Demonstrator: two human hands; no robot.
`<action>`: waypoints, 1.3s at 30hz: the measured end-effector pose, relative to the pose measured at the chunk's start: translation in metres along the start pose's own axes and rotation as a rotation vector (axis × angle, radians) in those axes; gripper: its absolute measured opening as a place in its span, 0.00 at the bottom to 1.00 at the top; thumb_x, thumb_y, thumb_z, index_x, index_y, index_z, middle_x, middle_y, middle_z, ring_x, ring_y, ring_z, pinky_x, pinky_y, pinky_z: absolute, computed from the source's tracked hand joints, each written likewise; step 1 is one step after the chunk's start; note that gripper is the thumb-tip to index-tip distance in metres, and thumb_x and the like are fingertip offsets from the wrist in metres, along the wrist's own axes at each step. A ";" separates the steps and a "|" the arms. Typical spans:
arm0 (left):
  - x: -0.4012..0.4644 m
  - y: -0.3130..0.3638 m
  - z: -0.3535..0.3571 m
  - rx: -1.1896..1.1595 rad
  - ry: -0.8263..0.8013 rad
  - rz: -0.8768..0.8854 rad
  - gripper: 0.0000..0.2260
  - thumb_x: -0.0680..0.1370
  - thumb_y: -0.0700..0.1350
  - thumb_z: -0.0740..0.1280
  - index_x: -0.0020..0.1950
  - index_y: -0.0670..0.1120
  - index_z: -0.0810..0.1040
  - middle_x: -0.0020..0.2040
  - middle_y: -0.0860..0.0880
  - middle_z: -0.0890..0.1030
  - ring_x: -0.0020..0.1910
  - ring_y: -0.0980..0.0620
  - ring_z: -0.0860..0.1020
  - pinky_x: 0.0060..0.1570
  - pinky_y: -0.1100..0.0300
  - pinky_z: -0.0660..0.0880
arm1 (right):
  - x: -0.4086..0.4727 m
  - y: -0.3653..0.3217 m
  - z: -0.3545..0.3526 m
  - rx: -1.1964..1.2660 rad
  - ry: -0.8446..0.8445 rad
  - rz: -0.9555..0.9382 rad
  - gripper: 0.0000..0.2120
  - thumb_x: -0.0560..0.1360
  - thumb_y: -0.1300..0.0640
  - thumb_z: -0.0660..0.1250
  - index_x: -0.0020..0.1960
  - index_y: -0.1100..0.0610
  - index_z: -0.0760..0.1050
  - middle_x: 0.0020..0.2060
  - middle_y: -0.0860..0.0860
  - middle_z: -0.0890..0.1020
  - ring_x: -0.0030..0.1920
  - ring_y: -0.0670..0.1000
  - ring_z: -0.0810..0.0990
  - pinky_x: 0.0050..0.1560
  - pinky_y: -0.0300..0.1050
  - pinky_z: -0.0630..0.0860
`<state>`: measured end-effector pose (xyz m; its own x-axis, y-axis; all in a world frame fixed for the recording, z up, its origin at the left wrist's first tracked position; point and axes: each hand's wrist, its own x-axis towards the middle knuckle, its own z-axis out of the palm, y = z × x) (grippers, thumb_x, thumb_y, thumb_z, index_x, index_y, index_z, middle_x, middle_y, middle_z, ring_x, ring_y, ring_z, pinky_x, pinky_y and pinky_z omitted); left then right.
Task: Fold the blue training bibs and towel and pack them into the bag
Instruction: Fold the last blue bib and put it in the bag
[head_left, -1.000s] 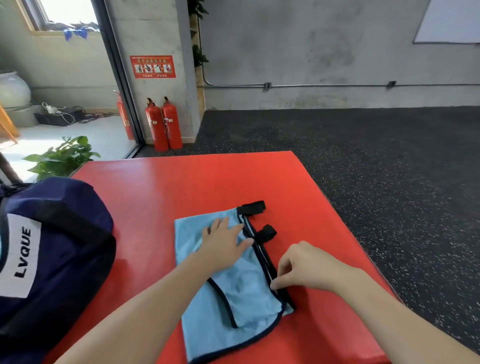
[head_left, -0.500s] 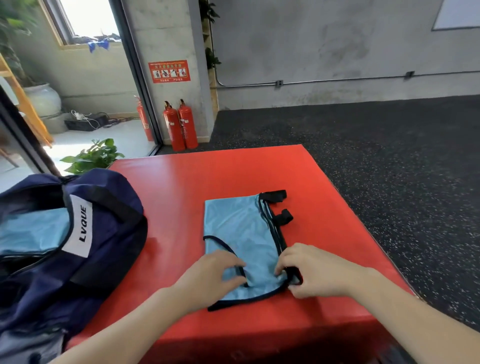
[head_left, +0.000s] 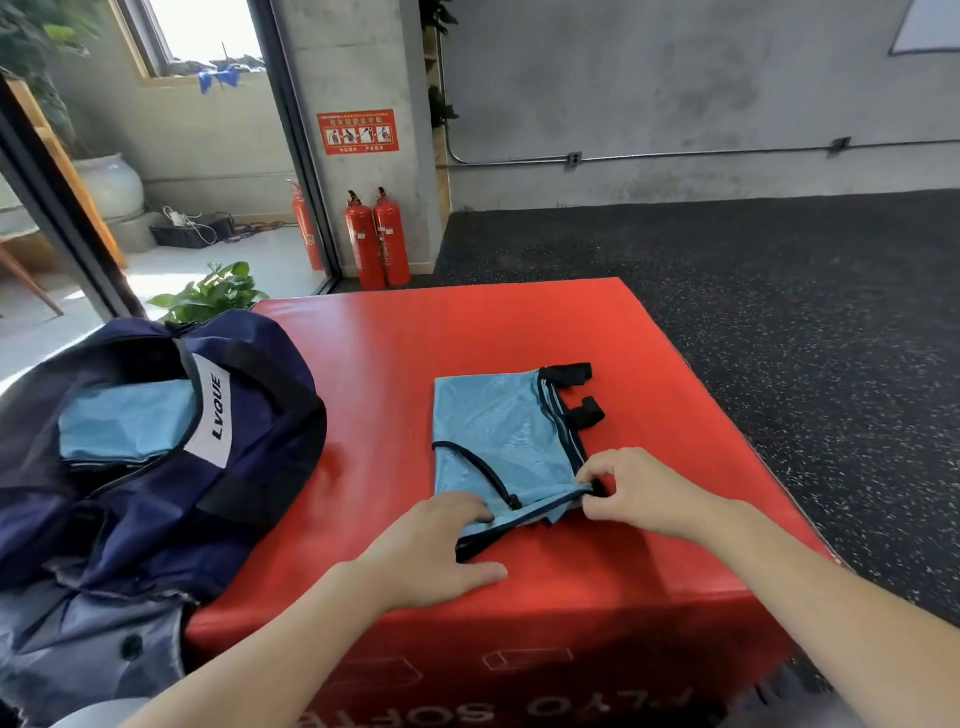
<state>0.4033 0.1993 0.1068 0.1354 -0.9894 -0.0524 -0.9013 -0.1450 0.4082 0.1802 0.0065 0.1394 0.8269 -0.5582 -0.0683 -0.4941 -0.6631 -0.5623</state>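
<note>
I have the blue bib (head_left: 498, 436) flat on the red table (head_left: 395, 364), right of the open bag (head_left: 156, 441). My right hand (head_left: 631, 491) pinches its near corner, and my left hand (head_left: 431, 545) grips the near hem, I judge to lift it for another fold. A blue cloth (head_left: 122, 421) already lies in the bag.
</note>
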 end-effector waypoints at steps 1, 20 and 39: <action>0.000 0.000 -0.002 -0.001 0.019 0.004 0.32 0.70 0.72 0.65 0.68 0.56 0.75 0.68 0.60 0.75 0.67 0.60 0.72 0.69 0.59 0.69 | -0.002 -0.003 -0.003 0.033 0.007 0.023 0.09 0.66 0.46 0.69 0.44 0.48 0.83 0.38 0.44 0.83 0.33 0.45 0.75 0.40 0.46 0.74; 0.018 0.003 -0.044 -0.836 0.297 -0.127 0.15 0.68 0.51 0.67 0.36 0.38 0.77 0.30 0.43 0.73 0.32 0.49 0.72 0.35 0.52 0.70 | 0.019 -0.029 -0.036 0.378 0.119 -0.050 0.09 0.65 0.55 0.64 0.35 0.59 0.66 0.29 0.47 0.65 0.32 0.48 0.62 0.35 0.47 0.58; 0.110 -0.047 -0.025 -0.735 0.322 -0.496 0.24 0.72 0.52 0.77 0.65 0.54 0.71 0.49 0.55 0.82 0.44 0.59 0.80 0.41 0.65 0.74 | 0.152 0.026 -0.010 0.166 0.146 0.166 0.02 0.78 0.51 0.69 0.48 0.48 0.80 0.42 0.45 0.84 0.44 0.47 0.81 0.44 0.44 0.75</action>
<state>0.4710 0.0978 0.1048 0.6401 -0.7504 -0.1649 -0.2400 -0.3991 0.8849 0.2905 -0.1005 0.1228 0.6848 -0.7264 -0.0576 -0.5589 -0.4729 -0.6812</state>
